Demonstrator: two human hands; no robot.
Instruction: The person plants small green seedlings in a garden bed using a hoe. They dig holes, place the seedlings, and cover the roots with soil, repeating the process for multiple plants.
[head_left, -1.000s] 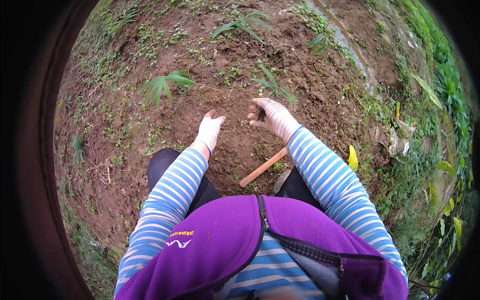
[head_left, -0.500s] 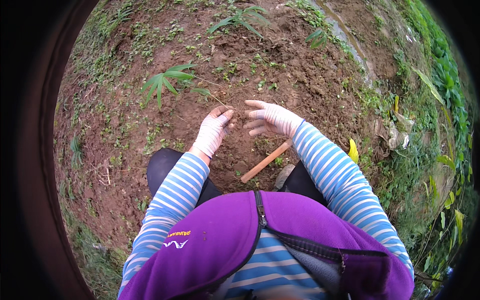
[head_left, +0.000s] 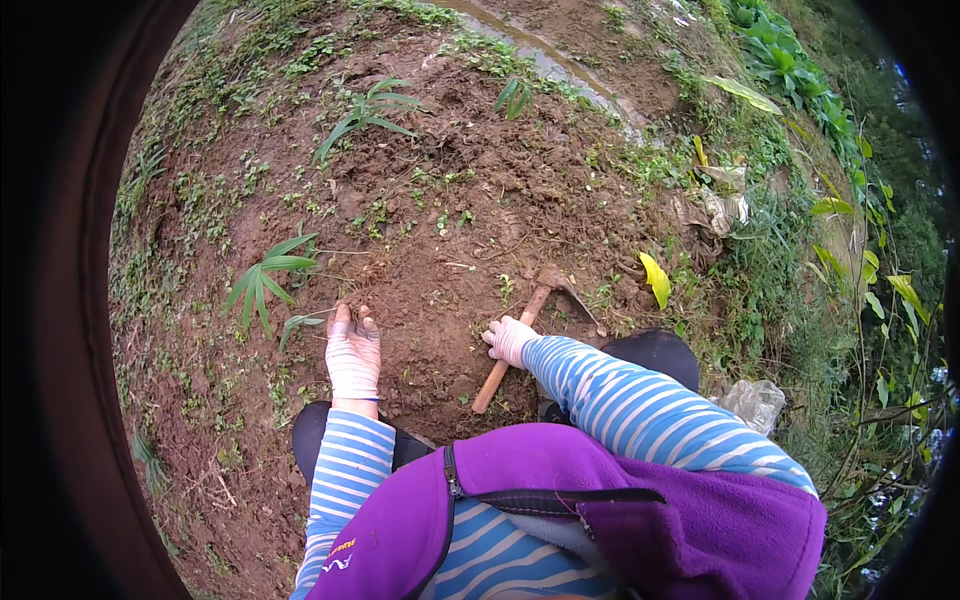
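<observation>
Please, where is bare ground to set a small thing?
Bare brown soil lies between the left hand and the wooden-handled hoe under the right hand. Farther right is crowded: green weeds, one bright yellow leaf, crumpled translucent plastic.

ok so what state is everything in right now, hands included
Left hand: fingers bent, soiled; grip unclear
Right hand: closed on the hoe's handle
Wooden-handled hoe with curved metal blade: held, blade end pointing away from the person
Small green narrow-leafed seedling: leaning beside the left hand
Purple fleece jacket with black zip: partly unzipped
Clear crumpled plastic: lying by the right leg
</observation>
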